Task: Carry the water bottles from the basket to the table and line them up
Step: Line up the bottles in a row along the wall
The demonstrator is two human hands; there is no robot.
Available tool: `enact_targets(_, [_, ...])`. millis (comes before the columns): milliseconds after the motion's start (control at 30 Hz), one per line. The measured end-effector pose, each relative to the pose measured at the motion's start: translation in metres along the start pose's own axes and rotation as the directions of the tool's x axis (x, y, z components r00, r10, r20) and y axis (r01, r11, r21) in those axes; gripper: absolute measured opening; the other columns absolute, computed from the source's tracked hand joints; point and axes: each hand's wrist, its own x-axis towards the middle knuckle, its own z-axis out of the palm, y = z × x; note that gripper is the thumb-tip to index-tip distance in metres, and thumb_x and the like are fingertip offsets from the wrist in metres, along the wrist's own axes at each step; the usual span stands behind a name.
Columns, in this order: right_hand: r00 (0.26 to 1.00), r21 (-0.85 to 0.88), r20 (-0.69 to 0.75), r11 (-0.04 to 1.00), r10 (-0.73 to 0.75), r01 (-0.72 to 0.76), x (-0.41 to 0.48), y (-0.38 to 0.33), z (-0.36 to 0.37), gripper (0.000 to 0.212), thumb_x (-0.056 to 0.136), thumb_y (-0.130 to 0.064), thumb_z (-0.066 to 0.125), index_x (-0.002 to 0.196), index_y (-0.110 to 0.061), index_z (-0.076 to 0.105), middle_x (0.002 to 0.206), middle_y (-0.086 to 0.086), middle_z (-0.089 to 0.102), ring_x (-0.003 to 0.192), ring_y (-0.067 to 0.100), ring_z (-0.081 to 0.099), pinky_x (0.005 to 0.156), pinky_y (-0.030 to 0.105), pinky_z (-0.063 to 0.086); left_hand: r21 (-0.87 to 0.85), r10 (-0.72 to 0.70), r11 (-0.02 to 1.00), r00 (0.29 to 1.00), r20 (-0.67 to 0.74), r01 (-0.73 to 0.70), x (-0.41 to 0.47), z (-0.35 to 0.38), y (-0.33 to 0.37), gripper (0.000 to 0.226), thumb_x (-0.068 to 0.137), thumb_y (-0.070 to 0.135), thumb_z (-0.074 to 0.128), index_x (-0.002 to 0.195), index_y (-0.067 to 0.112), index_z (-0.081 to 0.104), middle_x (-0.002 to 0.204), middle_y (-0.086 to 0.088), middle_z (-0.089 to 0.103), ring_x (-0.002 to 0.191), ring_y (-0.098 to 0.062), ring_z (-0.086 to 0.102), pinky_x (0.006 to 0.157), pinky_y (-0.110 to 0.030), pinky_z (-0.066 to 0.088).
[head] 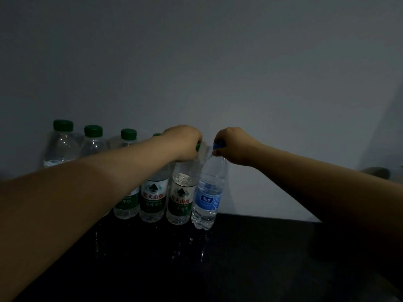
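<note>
The left hand [185, 142] is reaching in from the near left, its fingers curling down over the green screw cap of a clear plastic water bottle with a green and white label [181, 199] and gripping it from above. Just beside it, the right hand [233, 146] is closing its fingers round the blue cap of a clear plastic water bottle with a blue label [208, 197], pinching the neck between thumb and fingers. The two hands are hovering close together but apart, with a narrow gap between the knuckles.

The two held bottles are standing side by side, touching or very nearly so, and the blue-labelled one is forming the right end of a row. Whether its base is resting on the surface or is just clear of it cannot be told.

To the left of them, a third green-labelled bottle [153, 197] and a fourth green-labelled bottle [126, 205] are continuing the row, partly hidden behind the left forearm. Further left, two more green-capped clear bottles [93, 140] [62, 144] are showing only their upper halves above that arm.

All six bottles are standing on the glossy black table [250, 258], along its far edge, and its surface is reflecting them faintly. Behind the row, a plain grey wall [196, 62] is filling the upper scene in dim light.
</note>
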Motion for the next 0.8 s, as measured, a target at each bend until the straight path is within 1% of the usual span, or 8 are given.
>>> enact_targets(100, [1.000, -0.004, -0.001, 1.000, -0.004, 0.004, 0.002, -0.002, 0.002, 0.032, 0.088, -0.020, 0.064, 0.117, -0.005, 0.061, 0.118, 0.012, 0.061, 0.107, 0.024, 0.057, 0.085, 0.028, 0.044, -0.007, 0.001, 1.000, 1.000, 0.001, -0.001, -0.001, -0.001, 0.000, 0.024, 0.088, 0.017, 0.057, 0.111, 0.012, 0.060, 0.106, -0.010, 0.060, 0.094, -0.026, 0.057, 0.069, -0.031, 0.044])
enact_targets(233, [1.000, -0.012, 0.006, 1.000, -0.003, 0.003, 0.003, 0.000, 0.000, 0.032, 0.089, -0.020, 0.063, 0.118, -0.006, 0.061, 0.118, 0.012, 0.061, 0.107, 0.024, 0.057, 0.086, 0.028, 0.044, -0.007, 0.005, 1.000, 1.000, -0.004, -0.005, 0.000, 0.000, 0.000, 0.022, 0.088, 0.016, 0.057, 0.109, 0.011, 0.061, 0.103, -0.011, 0.059, 0.090, -0.026, 0.055, 0.066, -0.031, 0.041])
enact_targets(367, [0.999, -0.035, 0.037, 0.999, 0.025, -0.024, 0.003, 0.002, -0.003, 0.035, 0.090, -0.022, 0.062, 0.120, -0.005, 0.061, 0.119, 0.012, 0.061, 0.108, 0.024, 0.057, 0.087, 0.028, 0.044, -0.008, 0.003, 1.000, 1.000, -0.005, -0.003, 0.000, -0.001, 0.000, 0.023, 0.088, 0.017, 0.057, 0.110, 0.012, 0.061, 0.106, -0.011, 0.060, 0.094, -0.028, 0.057, 0.068, -0.032, 0.043])
enact_targets(500, [0.997, -0.032, 0.046, 0.998, 0.060, -0.059, 0.000, 0.004, -0.002, 0.041, 0.089, -0.025, 0.063, 0.123, -0.003, 0.057, 0.120, 0.014, 0.059, 0.107, 0.026, 0.058, 0.094, 0.034, 0.050, -0.007, -0.008, 1.000, 1.000, 0.006, 0.008, -0.001, -0.001, 0.001, 0.023, 0.088, 0.018, 0.057, 0.111, 0.013, 0.060, 0.107, -0.010, 0.060, 0.094, -0.026, 0.057, 0.070, -0.032, 0.045])
enact_targets(567, [0.995, -0.035, 0.055, 0.996, 0.084, -0.083, -0.005, 0.004, -0.003, 0.042, 0.088, -0.028, 0.064, 0.120, -0.002, 0.057, 0.116, 0.015, 0.060, 0.102, 0.026, 0.060, 0.091, 0.036, 0.052, -0.008, -0.018, 1.000, 1.000, 0.015, 0.018, -0.002, -0.002, 0.001, 0.026, 0.089, 0.019, 0.057, 0.114, 0.014, 0.059, 0.109, -0.010, 0.060, 0.096, -0.026, 0.057, 0.073, -0.033, 0.047])
enact_targets(633, [0.994, -0.061, 0.047, 0.993, 0.100, -0.097, -0.010, 0.006, -0.006, 0.043, 0.087, -0.031, 0.065, 0.117, -0.002, 0.058, 0.112, 0.014, 0.061, 0.099, 0.025, 0.060, 0.087, 0.033, 0.052, -0.004, -0.023, 1.000, 1.000, 0.020, 0.023, -0.002, -0.003, 0.003, 0.027, 0.090, 0.021, 0.057, 0.116, 0.014, 0.059, 0.112, -0.010, 0.060, 0.099, -0.027, 0.057, 0.077, -0.034, 0.048])
enact_targets(700, [0.992, -0.083, 0.051, 0.990, 0.117, -0.113, -0.016, 0.010, -0.009, 0.046, 0.086, -0.034, 0.066, 0.118, -0.003, 0.057, 0.113, 0.013, 0.061, 0.100, 0.024, 0.058, 0.082, 0.031, 0.048, -0.002, -0.029, 1.000, 0.999, 0.023, 0.029, -0.002, -0.003, 0.003, 0.027, 0.090, 0.021, 0.058, 0.116, 0.014, 0.059, 0.113, -0.010, 0.060, 0.100, -0.027, 0.057, 0.079, -0.034, 0.048])
enact_targets(800, [0.984, -0.102, 0.098, 0.985, 0.146, -0.136, -0.030, 0.014, -0.011, 0.051, 0.084, -0.036, 0.067, 0.121, -0.004, 0.055, 0.117, 0.012, 0.059, 0.104, 0.023, 0.056, 0.080, 0.027, 0.044, -0.006, -0.038, 0.999, 0.999, 0.028, 0.038, -0.003, -0.003, 0.003, 0.025, 0.090, 0.020, 0.057, 0.114, 0.014, 0.059, 0.113, -0.009, 0.060, 0.099, -0.026, 0.057, 0.078, -0.033, 0.048])
